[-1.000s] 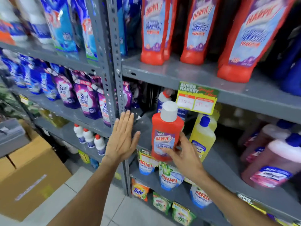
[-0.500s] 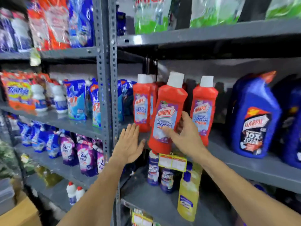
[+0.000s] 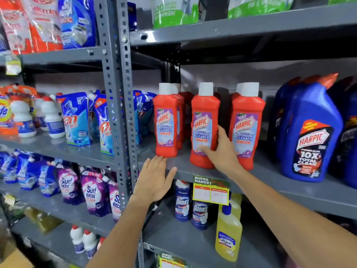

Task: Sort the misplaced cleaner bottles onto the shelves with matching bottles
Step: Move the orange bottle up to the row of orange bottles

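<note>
The right hand (image 3: 222, 151) covers the lower label of the middle red bottle (image 3: 204, 117). Red bottles behind the front row are mostly hidden. The price tag (image 3: 211, 190) at the shelf (image 3: 289, 182) front edge is illegibly blurred. Blue bottles at the right end are cut off.

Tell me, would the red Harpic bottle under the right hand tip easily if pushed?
Probably yes: the red Harpic bottle stands tall on a narrow base. It looks rigid plastic, likely heavy if full. The right hand steadies it; neighbouring bottles might stop it.
</note>
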